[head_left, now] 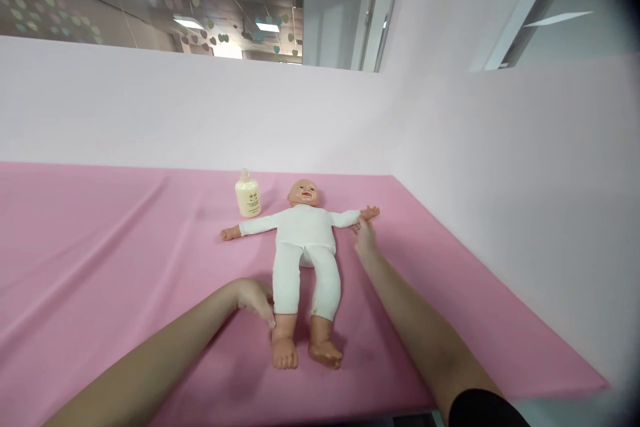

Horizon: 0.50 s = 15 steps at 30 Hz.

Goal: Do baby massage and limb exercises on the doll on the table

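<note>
One doll [306, 227] lies dressed, face-up; left hand [256, 298] touches its leg [285, 320], right hand [365, 237] its sleeve [345, 218], each grip's closure unclear; bottle [249, 197] untouched.

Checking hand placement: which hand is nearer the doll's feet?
Left. The left hand is at the doll's lower leg, near the feet; the right hand is farther, at the doll's outstretched arm.

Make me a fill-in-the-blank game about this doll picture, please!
1. The doll lies on its ____.
2. The cover underneath is coloured ____.
3. The person's ____ hand is at the doll's leg.
4. The number of bottles here is ____.

Missing words: back; pink; left; one.
</note>
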Each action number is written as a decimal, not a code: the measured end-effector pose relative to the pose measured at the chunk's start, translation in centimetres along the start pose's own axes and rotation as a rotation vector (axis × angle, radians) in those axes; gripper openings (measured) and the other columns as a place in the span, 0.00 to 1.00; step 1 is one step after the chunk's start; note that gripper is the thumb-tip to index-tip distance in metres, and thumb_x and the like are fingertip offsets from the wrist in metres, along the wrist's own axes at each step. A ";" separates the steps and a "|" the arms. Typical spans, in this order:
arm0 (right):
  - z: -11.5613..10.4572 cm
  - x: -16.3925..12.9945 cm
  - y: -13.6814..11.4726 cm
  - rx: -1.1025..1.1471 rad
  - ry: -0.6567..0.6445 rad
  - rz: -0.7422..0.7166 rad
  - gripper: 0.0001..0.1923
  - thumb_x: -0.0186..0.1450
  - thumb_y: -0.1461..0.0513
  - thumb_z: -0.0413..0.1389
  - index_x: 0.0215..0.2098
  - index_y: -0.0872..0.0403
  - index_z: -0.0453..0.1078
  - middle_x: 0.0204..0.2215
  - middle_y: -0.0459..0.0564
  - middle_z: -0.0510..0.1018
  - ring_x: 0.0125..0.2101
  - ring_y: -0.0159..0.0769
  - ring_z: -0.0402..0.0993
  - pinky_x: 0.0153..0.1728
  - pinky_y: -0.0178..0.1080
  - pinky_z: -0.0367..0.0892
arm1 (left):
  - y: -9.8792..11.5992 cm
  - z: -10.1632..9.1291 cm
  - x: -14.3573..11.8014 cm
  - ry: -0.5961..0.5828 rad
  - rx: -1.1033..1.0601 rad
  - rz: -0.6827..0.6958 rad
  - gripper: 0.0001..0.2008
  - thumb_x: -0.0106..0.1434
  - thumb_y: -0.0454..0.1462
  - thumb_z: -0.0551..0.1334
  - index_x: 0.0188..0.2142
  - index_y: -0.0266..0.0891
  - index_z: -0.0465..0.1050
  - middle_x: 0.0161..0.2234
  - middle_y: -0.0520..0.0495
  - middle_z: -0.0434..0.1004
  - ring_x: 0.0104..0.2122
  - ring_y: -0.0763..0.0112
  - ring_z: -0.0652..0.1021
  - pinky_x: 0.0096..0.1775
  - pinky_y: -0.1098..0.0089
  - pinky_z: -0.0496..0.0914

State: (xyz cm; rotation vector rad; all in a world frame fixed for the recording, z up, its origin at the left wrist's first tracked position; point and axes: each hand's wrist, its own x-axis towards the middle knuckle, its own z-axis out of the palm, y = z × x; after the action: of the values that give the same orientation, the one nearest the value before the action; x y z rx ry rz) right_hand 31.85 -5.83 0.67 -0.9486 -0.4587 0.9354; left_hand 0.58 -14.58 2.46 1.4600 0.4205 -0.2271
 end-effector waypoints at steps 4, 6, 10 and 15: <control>-0.6 1.1 0.6 0.063 0.071 0.094 0.11 0.61 0.61 0.52 0.43 0.50 0.67 0.45 0.49 0.76 0.45 0.32 0.76 0.46 0.38 0.72 | 0.8 0.5 0.4 -0.104 0.010 -0.014 0.19 0.47 0.47 0.70 0.35 0.37 0.76 0.25 0.50 0.77 0.26 0.65 0.78 0.32 0.67 0.74; -0.7 1.5 0.8 0.067 0.065 0.101 0.10 0.61 0.61 0.52 0.42 0.49 0.67 0.44 0.48 0.76 0.44 0.32 0.76 0.46 0.38 0.73 | 1.2 0.8 0.5 -0.141 0.016 -0.035 0.17 0.51 0.46 0.68 0.34 0.36 0.75 0.22 0.50 0.76 0.22 0.68 0.76 0.27 0.69 0.72; -1.0 2.2 1.2 0.066 0.063 0.108 0.09 0.60 0.63 0.52 0.40 0.50 0.67 0.40 0.49 0.78 0.42 0.33 0.77 0.45 0.40 0.73 | 1.6 1.2 0.3 -0.101 0.003 -0.032 0.15 0.53 0.45 0.67 0.35 0.37 0.76 0.21 0.51 0.75 0.19 0.69 0.74 0.25 0.69 0.70; -1.7 3.2 1.7 0.053 -0.001 0.034 0.12 0.59 0.64 0.51 0.42 0.51 0.66 0.38 0.50 0.77 0.40 0.35 0.77 0.45 0.45 0.73 | 0.9 0.8 0.2 -0.065 -0.263 -0.014 0.20 0.50 0.52 0.68 0.31 0.38 0.75 0.19 0.51 0.70 0.21 0.66 0.73 0.31 0.60 0.72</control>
State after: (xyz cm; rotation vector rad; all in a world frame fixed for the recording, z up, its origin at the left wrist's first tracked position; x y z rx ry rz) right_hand 33.99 -3.51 -1.82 -0.9106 -0.4181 0.9745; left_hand 1.25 -15.26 3.28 1.1891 0.3923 -0.2209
